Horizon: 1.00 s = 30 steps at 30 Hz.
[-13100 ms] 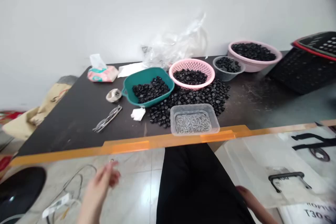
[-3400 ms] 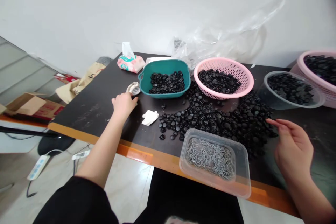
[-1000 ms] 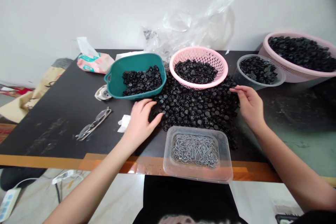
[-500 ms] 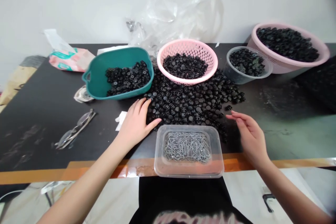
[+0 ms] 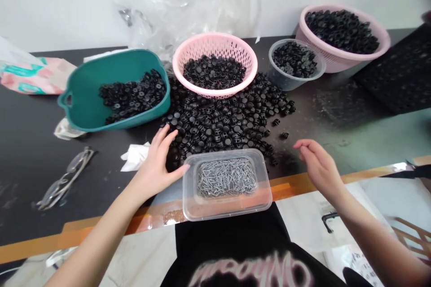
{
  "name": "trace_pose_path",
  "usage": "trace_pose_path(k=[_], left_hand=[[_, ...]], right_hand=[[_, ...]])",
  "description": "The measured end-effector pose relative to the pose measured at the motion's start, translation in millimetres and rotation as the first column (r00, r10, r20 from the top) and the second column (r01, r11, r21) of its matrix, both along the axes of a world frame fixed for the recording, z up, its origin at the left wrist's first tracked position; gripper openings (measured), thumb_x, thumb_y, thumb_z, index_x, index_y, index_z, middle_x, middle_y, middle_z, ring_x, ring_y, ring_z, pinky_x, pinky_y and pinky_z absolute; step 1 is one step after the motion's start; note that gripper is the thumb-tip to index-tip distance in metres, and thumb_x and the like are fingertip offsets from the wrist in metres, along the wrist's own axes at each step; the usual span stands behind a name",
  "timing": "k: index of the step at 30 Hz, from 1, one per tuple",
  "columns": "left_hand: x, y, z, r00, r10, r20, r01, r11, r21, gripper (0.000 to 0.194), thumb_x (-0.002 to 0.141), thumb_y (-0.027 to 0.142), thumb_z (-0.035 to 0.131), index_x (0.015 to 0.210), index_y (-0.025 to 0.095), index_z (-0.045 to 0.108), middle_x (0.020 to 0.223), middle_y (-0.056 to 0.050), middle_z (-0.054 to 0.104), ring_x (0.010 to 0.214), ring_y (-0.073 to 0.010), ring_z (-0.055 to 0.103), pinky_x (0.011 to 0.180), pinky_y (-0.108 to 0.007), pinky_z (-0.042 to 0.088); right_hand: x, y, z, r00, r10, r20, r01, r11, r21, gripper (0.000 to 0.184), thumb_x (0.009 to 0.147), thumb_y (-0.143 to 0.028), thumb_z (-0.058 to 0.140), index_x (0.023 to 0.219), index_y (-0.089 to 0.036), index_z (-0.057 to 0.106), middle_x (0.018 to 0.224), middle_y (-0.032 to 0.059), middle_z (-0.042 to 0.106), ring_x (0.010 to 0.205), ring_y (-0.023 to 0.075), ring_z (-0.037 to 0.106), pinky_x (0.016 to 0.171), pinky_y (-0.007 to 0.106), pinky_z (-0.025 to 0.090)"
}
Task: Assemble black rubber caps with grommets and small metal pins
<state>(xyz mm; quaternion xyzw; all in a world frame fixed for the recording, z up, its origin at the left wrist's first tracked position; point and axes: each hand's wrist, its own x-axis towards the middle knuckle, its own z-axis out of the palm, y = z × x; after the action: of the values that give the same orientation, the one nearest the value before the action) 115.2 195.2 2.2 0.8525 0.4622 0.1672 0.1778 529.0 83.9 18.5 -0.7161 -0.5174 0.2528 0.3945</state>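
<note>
My left hand (image 5: 156, 166) is open at the left edge of a pile of small black round plastic caps (image 5: 218, 121). Its fingertips reach the caps, and the thumb tip is at the left rim of a clear plastic box (image 5: 229, 210) holding many small metal screws (image 5: 227, 178). My right hand (image 5: 318, 163) hovers right of the pile, apart from it, with thumb and forefinger pressed together. Whatever is between them, if anything, is hidden. Two loose black caps (image 5: 284, 135) lie between the pile and this hand.
Behind the pile stand a teal basin (image 5: 81, 83) of black washer-like discs, a pink basket (image 5: 249, 60) of caps, a clear tub (image 5: 286, 81) and a larger pink basket (image 5: 303, 40). Eyeglasses (image 5: 63, 179) and tissue (image 5: 134, 156) lie left. A dark perforated box (image 5: 397, 71) stands right.
The view has swung to the right. My right hand has drawn away from the pile's edge, leaving a cap lying apart. My left thumb has come to the screw box's rim.
</note>
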Motion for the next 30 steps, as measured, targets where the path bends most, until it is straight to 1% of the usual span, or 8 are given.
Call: trace_pose_path(k=[1,4,7,9,14,21,26,30], left_hand=[[-2,-2,-0.3,1.0,-0.013,-0.022,0.013,1.0,-0.001,0.091,0.09,0.066,0.062,0.161,0.03,0.019,0.17,-0.02,0.016,0.156,-0.0481,0.02,0.118,-0.074,0.031],[0,-5,-3.4,0.996,-0.032,-0.077,0.037,0.997,0.061,0.097,0.088,0.064,0.067,0.163,0.032,0.015,0.171,-0.019,0.016,0.156,-0.051,0.015,0.117,-0.077,0.03],[7,-5,-7.4,0.994,-0.029,-0.101,0.043,0.99,0.132,0.099,0.087,0.061,0.069,0.163,0.03,0.014,0.17,-0.021,0.017,0.156,-0.0524,0.013,0.117,-0.077,0.029],[11,-4,-9.1,0.994,-0.013,-0.112,0.03,0.988,0.149,0.099,0.087,0.062,0.069,0.163,0.029,0.016,0.17,-0.022,0.016,0.156,-0.0534,0.011,0.116,-0.078,0.028],[19,1,-10.6,0.993,0.013,-0.115,0.006,0.986,0.168,0.102,0.084,0.066,0.071,0.163,0.027,0.018,0.169,-0.023,0.017,0.155,-0.0549,0.011,0.117,-0.078,0.026],[34,13,-11.0,0.993,0.027,-0.117,-0.005,0.984,0.18,0.105,0.079,0.07,0.074,0.161,0.025,0.025,0.169,-0.024,0.019,0.154,-0.0565,0.014,0.115,-0.08,0.026],[45,18,-11.3,0.991,0.075,-0.113,-0.052,0.981,0.189,0.099,0.081,0.062,0.076,0.16,0.027,0.028,0.17,-0.022,0.019,0.154,-0.0547,0.016,0.114,-0.081,0.026],[49,19,-11.1,0.989,0.1,-0.104,-0.076,0.974,0.214,0.094,0.082,0.05,0.08,0.159,0.027,0.031,0.169,-0.022,0.022,0.154,-0.0523,0.019,0.116,-0.08,0.023]], right_hand=[[-3,-6,2.0,0.999,0.037,0.032,-0.036,0.999,-0.033,0.013,0.091,-0.034,0.062,0.097,-0.022,0.064,0.073,0.0003,0.053,0.064,0.0178,0.052,0.062,0.032,0.043],[-15,-16,1.5,0.952,0.201,0.231,-0.187,0.979,-0.081,0.052,0.075,-0.039,0.081,0.12,-0.02,0.064,0.099,0.0094,0.064,0.09,0.0301,0.063,0.084,0.045,0.049],[-27,-14,-7.3,0.753,0.318,0.576,-0.325,0.941,-0.095,0.073,0.083,-0.044,0.076,0.143,-0.014,0.048,0.103,0.0142,0.062,0.096,0.0348,0.062,0.089,0.052,0.048],[-33,-7,-14.1,0.663,0.311,0.681,-0.352,0.932,-0.083,0.075,0.087,-0.047,0.071,0.147,-0.012,0.042,0.098,0.0138,0.06,0.091,0.0337,0.062,0.086,0.051,0.05],[-39,20,-25.0,0.641,0.301,0.706,-0.388,0.921,-0.041,0.077,0.091,-0.057,0.065,0.148,-0.012,0.042,0.095,0.0124,0.057,0.086,0.032,0.059,0.083,0.049,0.05],[-43,54,-33.3,0.613,0.271,0.743,-0.475,0.877,0.073,0.084,0.092,-0.072,0.055,0.141,-0.005,0.052,0.092,0.0135,0.055,0.081,0.0299,0.054,0.076,0.045,0.051],[-49,70,-34.4,0.599,0.254,0.759,-0.542,0.827,0.15,0.076,0.097,-0.069,0.049,0.139,-0.006,0.056,0.09,0.0127,0.054,0.079,0.0281,0.051,0.073,0.043,0.05],[-57,82,-32.5,0.586,0.253,0.77,-0.578,0.796,0.178,0.061,0.098,-0.056,0.055,0.137,-0.009,0.059,0.088,0.0114,0.055,0.08,0.027,0.049,0.074,0.041,0.048]])
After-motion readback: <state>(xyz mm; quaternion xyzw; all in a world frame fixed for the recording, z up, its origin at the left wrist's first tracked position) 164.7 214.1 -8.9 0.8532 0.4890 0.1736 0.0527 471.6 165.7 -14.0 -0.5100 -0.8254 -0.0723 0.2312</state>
